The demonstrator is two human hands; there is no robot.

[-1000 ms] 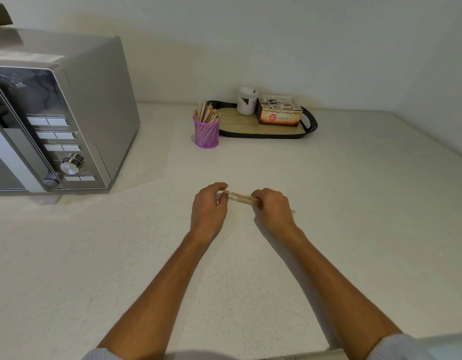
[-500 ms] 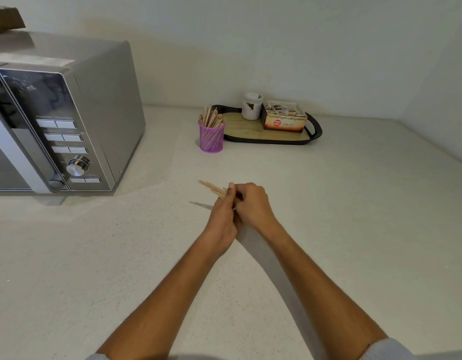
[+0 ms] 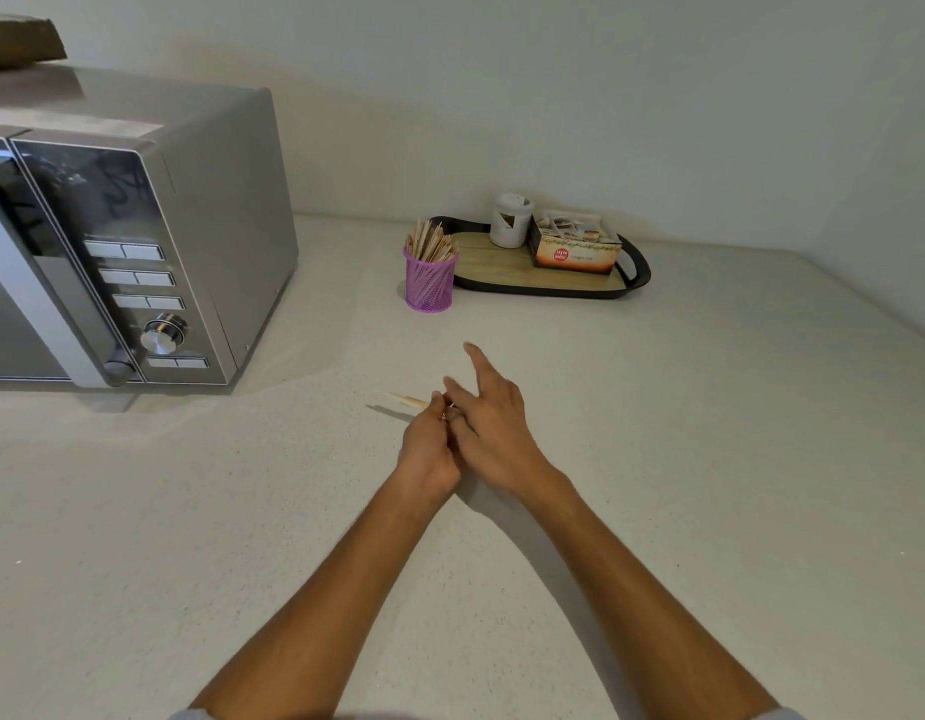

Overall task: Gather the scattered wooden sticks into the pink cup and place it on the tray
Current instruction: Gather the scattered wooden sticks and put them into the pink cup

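My left hand [image 3: 430, 449] grips a small bundle of wooden sticks [image 3: 407, 401] just above the counter; their tips poke out to the left. My right hand [image 3: 489, 413] lies against the left one with its fingers straightened and lifted off the sticks. The pink mesh cup [image 3: 429, 280] stands on the counter farther back, full of upright sticks. It touches the left end of the black-rimmed wooden tray [image 3: 507, 280] but stands off it.
A silver microwave [image 3: 127, 241] fills the left side of the counter. On the tray stand a white paper cup [image 3: 510, 220] and a box of sachets [image 3: 574, 246]. Walls close the counter at the back and right.
Both hands lifted the sticks off the counter and drew together. The right hand then let go and spread its fingers, leaving the bundle in the left hand.
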